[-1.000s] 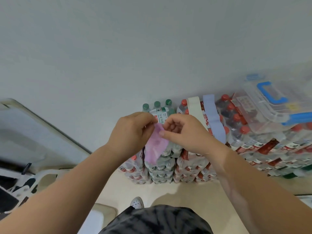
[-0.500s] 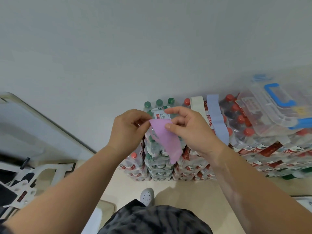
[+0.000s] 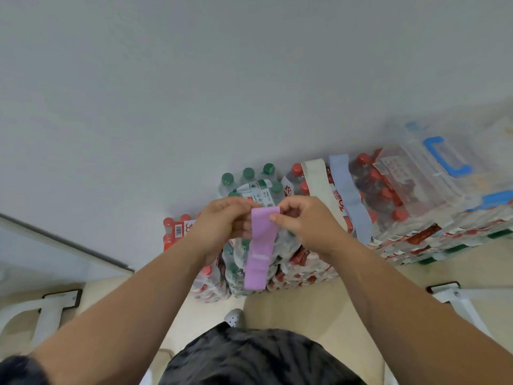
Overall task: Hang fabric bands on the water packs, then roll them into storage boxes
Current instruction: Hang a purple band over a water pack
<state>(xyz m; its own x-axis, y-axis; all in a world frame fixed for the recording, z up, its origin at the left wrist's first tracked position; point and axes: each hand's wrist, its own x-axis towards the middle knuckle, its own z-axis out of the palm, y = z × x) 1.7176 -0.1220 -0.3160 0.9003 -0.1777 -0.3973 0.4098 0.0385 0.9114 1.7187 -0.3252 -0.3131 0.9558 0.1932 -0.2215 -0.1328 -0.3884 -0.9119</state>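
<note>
A purple fabric band (image 3: 261,248) hangs straight down in front of me. My left hand (image 3: 222,226) and my right hand (image 3: 302,220) each pinch a top corner of it. Behind the band stands a stack of shrink-wrapped water packs (image 3: 283,262), green-capped bottles (image 3: 248,176) on top at the left, red-capped ones (image 3: 383,190) to the right. A cream band (image 3: 319,184) and a light blue band (image 3: 351,195) lie draped over the red-capped pack. A clear storage box (image 3: 433,176) with a blue handle sits on the packs at the right.
A grey wall rises behind the stack. The floor below is beige, with my shoe (image 3: 234,318) on it. White frame legs stand at the lower left (image 3: 47,309) and lower right (image 3: 455,298). A sloped panel edge (image 3: 63,240) runs along the left.
The purple band was bunched between my hands, then slanted; now it is spread out and hangs straight down, held at its top edge. My hands have moved slightly apart.
</note>
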